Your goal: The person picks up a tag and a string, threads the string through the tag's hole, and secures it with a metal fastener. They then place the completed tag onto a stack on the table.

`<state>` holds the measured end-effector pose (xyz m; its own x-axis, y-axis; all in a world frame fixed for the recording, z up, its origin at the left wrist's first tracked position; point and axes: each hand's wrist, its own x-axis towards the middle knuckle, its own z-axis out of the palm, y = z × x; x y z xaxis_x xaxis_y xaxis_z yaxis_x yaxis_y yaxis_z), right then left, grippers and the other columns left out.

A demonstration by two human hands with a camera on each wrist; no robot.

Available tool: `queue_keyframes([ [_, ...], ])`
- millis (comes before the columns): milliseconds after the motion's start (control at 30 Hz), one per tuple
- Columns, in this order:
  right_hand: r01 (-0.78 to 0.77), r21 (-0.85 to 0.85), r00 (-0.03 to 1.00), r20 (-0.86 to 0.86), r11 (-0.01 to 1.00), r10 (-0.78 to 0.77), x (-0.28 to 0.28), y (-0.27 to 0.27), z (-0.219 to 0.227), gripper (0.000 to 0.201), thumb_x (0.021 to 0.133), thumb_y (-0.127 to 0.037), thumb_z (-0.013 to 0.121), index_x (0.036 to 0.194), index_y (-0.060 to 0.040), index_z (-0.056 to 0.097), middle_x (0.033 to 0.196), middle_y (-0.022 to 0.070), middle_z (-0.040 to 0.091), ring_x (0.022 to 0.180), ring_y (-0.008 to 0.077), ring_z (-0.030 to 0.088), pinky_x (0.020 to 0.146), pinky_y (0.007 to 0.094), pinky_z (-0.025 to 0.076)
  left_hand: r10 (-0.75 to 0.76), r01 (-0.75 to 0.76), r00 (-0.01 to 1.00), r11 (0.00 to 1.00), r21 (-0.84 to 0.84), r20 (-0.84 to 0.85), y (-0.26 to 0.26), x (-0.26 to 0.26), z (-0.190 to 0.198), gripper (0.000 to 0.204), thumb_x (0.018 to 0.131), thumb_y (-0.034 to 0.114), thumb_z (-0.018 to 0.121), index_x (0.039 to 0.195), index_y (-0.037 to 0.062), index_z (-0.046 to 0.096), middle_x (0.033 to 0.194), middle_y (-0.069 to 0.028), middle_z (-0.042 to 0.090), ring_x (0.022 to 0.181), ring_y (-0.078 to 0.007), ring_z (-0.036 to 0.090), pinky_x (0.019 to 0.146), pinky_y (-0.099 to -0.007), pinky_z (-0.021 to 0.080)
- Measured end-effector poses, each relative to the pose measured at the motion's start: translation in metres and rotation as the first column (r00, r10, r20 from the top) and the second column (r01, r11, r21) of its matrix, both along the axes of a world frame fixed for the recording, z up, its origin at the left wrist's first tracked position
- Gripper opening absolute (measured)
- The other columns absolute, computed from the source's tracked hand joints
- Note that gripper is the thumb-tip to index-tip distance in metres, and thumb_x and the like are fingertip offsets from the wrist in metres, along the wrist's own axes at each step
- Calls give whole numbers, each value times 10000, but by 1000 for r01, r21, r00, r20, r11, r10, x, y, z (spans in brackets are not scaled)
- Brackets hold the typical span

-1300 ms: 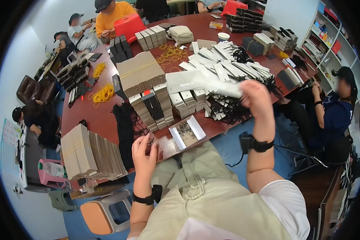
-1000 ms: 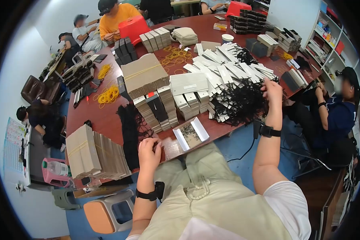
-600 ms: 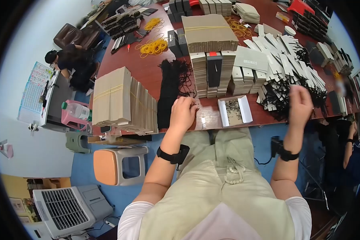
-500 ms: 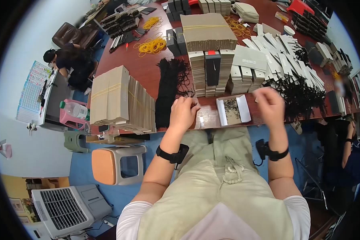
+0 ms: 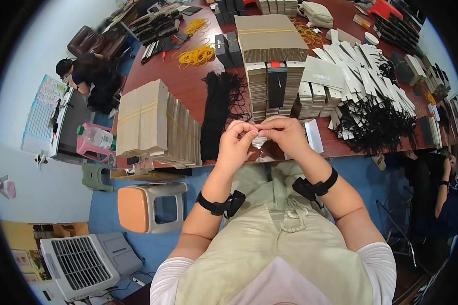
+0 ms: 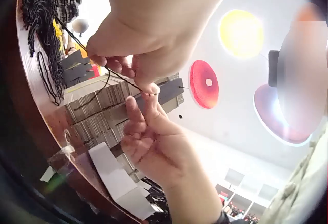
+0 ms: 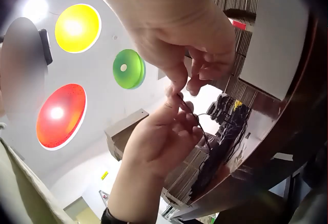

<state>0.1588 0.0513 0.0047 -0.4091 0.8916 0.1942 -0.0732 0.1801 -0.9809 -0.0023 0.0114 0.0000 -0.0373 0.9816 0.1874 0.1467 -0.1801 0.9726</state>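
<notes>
The left hand (image 5: 234, 146) and right hand (image 5: 289, 136) pinch a black cord (image 6: 122, 77), its end just where they meet — so small a hold, it may slip if either pinch loosens.

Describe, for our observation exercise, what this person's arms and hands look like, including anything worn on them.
The left hand and the right hand are bare, without gloves. Short white sleeves end above the elbows. Around each wrist is a black strap bearing a dark, blocky camera. No lettering can be made out on either strap.
</notes>
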Motion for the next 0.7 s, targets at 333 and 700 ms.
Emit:
queue_keyframes([
  [333, -70, -104, 989, -134, 992, 56, -5, -5, 8, 111, 738, 5, 675, 850, 3, 680, 860, 48, 614, 779, 102, 559, 671, 230, 448, -13, 26, 975, 998, -53, 221, -1, -1, -9, 55, 841, 39, 591, 834, -15, 582, 868, 2, 498, 684, -46, 483, 591, -186, 418],
  [700, 126, 171, 979, -182, 977, -94, -1, -7, 13, 87, 742, 30, 650, 825, 10, 666, 906, 81, 637, 830, 151, 598, 733, 262, 479, 77, 41, 957, 918, -394, 279, -4, -22, -13, 459, 935, 453, 413, 814, 31, 547, 724, -59, 561, 654, -136, 577, 590, -255, 472],
])
